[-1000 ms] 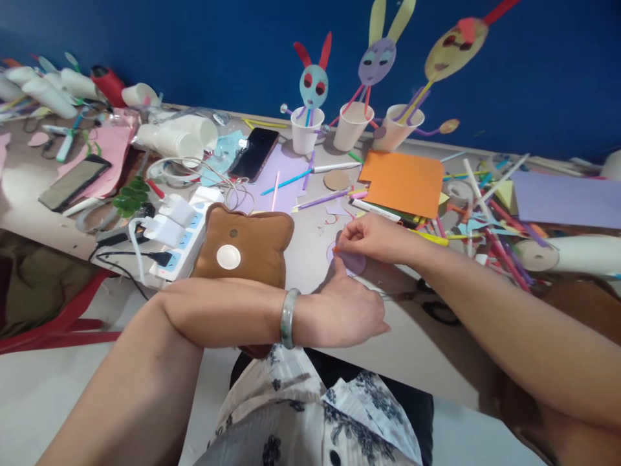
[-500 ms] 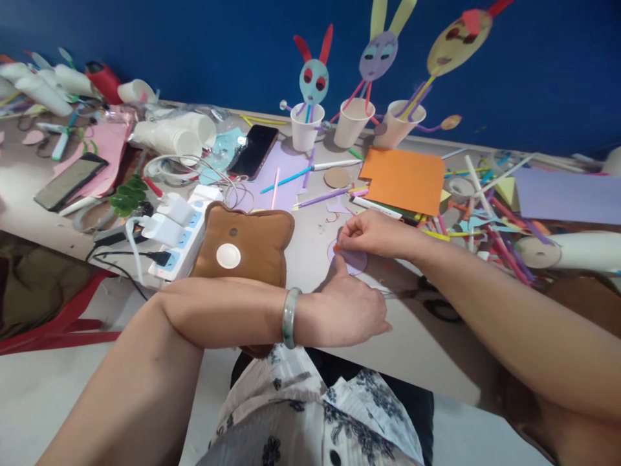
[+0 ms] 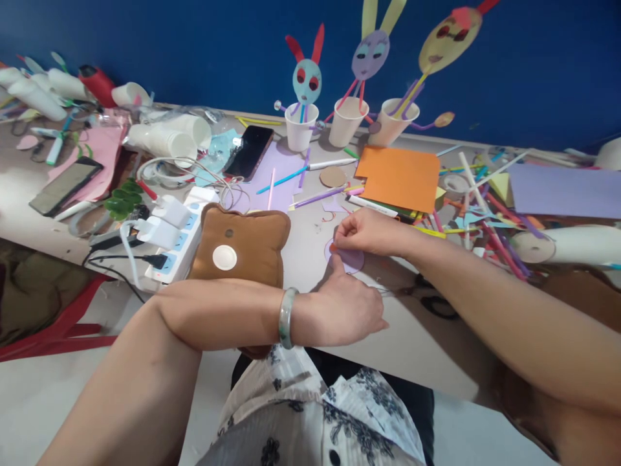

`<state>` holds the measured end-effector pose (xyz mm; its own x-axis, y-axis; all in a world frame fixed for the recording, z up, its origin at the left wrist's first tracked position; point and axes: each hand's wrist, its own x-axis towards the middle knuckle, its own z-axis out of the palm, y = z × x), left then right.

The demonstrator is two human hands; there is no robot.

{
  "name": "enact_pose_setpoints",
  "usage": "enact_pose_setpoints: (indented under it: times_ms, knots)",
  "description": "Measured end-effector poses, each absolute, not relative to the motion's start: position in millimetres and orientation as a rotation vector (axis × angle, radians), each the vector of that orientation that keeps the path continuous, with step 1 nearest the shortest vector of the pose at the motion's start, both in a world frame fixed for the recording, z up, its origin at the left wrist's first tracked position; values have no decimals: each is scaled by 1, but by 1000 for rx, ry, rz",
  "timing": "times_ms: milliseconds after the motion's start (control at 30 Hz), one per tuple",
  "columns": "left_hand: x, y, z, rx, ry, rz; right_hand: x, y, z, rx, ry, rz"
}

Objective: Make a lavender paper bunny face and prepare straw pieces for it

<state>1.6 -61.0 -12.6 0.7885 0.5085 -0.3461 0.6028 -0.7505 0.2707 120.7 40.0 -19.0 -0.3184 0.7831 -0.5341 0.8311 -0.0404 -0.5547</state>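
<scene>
On the table lies a purple paper oval point(image 3: 354, 260), partly covered by both hands. My right hand point(image 3: 363, 232) is pinched over the oval's upper left part, with a small orange piece point(image 3: 332, 247) at its fingertips. From below, my left hand point(image 3: 342, 309), with a jade bangle point(image 3: 286, 318) at the wrist, rests on the table and presses a stretched finger on the oval's edge beside the orange piece. Its other fingers are partly hidden. Scissors point(image 3: 439, 307) with black handles lie to the right, under my right forearm's shadow.
A brown cushion point(image 3: 242, 246) and a power strip point(image 3: 182, 243) with plugs sit on the left. Paper-cup puppets point(image 3: 299, 129) stand along the blue wall. Orange paper point(image 3: 400, 178), pens, a phone point(image 3: 250, 152) and a heap of coloured sticks point(image 3: 499, 220) surround the work spot.
The whole view has shifted slightly, so things appear a little further left. Both hands keep the same pose on the purple oval.
</scene>
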Motion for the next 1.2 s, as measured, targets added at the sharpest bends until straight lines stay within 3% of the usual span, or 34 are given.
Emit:
enact_pose_setpoints:
  times_ms: [1200]
  knots:
    - [-1, -57, -9, 2576, 875, -319, 121, 42, -18, 1806, 2210, -1238]
